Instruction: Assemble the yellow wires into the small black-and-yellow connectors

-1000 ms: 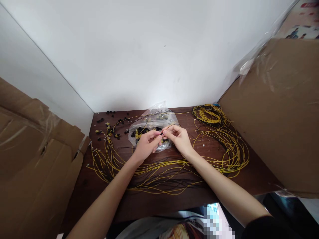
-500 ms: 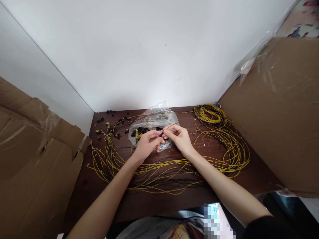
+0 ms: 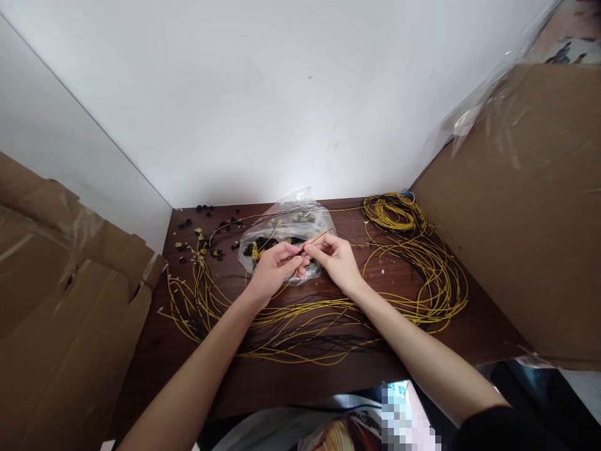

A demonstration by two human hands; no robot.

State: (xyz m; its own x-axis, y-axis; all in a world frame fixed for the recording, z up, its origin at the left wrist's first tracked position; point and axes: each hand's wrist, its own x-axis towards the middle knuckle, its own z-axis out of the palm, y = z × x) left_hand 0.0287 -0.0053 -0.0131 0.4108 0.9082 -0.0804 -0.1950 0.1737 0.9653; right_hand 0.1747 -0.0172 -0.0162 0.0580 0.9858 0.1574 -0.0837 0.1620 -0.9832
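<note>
My left hand and my right hand meet at the middle of the table, both closed in a pinch. Between the left fingertips is a small black piece, mostly covered by the fingers. The right fingertips pinch a thin yellow wire close against that piece. Whether the two are joined is too small to tell. Just behind the hands lies a clear plastic bag holding many small black and yellow parts. Long yellow and black wires stretch across the table beneath my wrists.
A coil of yellow and black wire lies at the back right. Loose black pieces are scattered at the back left. Cardboard flanks the left side, and a larger cardboard panel the right. A white wall rises behind.
The camera view has shifted slightly. Both hands keep their pinch at nearly the same spot, with only small finger movements around the black piece.
</note>
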